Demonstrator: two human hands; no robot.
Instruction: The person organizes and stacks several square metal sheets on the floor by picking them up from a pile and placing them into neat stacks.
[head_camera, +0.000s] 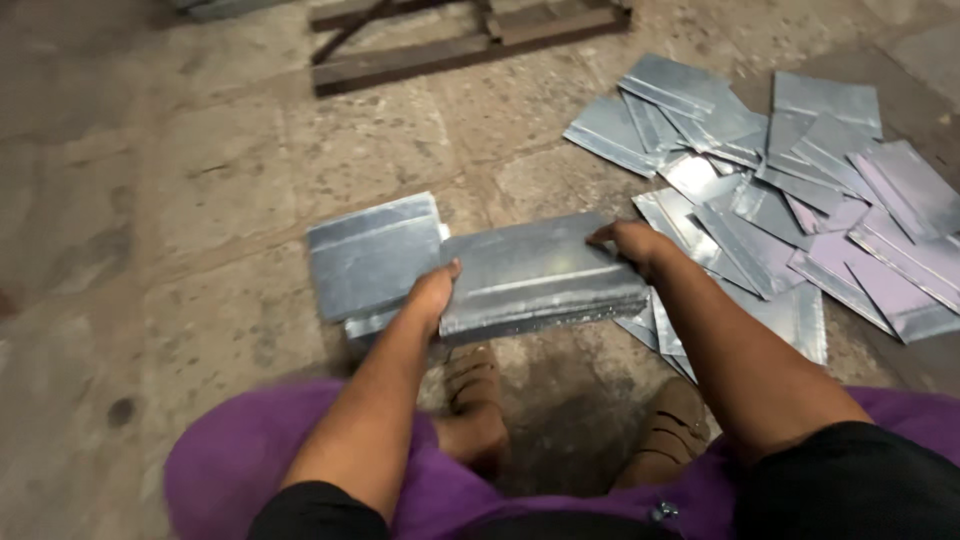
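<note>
Your left hand (432, 292) grips the near-left end of a stack of galvanised metal sheets (540, 275), and your right hand (630, 243) clasps its far-right corner, holding it just above the concrete floor (200, 200). The sheet edges look sharp; a slipping grip could cut your fingers. Your sandalled feet (475, 400) sit right below, so a dropped stack could strike them. Another folded sheet (372, 255) lies just left, loose sheets (800, 190) scattered right.
</note>
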